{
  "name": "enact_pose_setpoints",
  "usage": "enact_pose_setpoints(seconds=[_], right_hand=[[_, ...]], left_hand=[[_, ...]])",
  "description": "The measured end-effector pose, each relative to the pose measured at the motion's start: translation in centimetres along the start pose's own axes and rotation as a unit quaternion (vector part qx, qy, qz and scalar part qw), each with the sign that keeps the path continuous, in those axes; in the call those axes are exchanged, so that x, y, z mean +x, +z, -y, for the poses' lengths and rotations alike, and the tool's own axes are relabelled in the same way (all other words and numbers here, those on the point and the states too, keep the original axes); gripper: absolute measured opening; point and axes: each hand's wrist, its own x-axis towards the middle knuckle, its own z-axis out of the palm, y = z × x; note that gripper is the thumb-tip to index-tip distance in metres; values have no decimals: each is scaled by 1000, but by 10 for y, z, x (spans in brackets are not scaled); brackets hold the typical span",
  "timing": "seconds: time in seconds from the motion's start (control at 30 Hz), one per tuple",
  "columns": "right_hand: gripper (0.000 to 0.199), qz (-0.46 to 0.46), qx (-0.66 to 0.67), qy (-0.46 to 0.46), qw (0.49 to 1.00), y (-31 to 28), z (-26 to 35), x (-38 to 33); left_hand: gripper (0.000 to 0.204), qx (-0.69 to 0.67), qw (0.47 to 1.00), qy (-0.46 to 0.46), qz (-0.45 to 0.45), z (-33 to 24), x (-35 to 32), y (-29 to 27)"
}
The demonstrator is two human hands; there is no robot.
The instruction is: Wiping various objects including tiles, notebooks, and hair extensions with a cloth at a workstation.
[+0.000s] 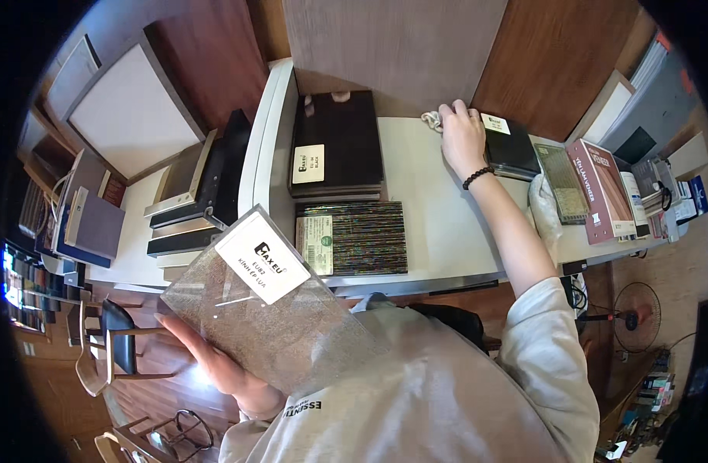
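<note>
My left hand supports a see-through, speckled glass sample panel from below, tilted in front of my body, with a white label in its upper corner. Far over the shelf, my right hand, a dark bead bracelet at its wrist, has its fingers curled onto a small crumpled whitish cloth. Just right of that hand lies a stack of black sample panels with a white label. Left of it, a larger pile of dark glossy panels stands against the shelf's back.
A striped, sparkly sample stack lies by the shelf's front edge. To the right are a white cloth, a greenish textured panel and a reddish-brown binder. A white divider rises left of the dark pile. Chairs stand lower left.
</note>
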Motion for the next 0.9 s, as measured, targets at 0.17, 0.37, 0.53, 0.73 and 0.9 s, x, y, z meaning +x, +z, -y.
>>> enact_pose_setpoints(seconds=[0.17,0.37,0.53,0.73,0.9], right_hand=[[11,3,199,-33,979,-7,14,-8],[12,58,239,-31,969,-21,13,-1],[18,126,324,-126,929,-36,31,-37],[19,83,289,-58,952,-10,27,-15],[19,116,365,-99,918,-27,35,-23]], left_hand=[[55,-126,965,-75,-217,-30,5,40],[52,-195,939,-152,-238,-38,5,43],[51,-253,928,-164,-217,-42,5,54],[54,-482,867,-125,19,-11,-5,7],[53,68,991,4,-116,17,-6,-25]])
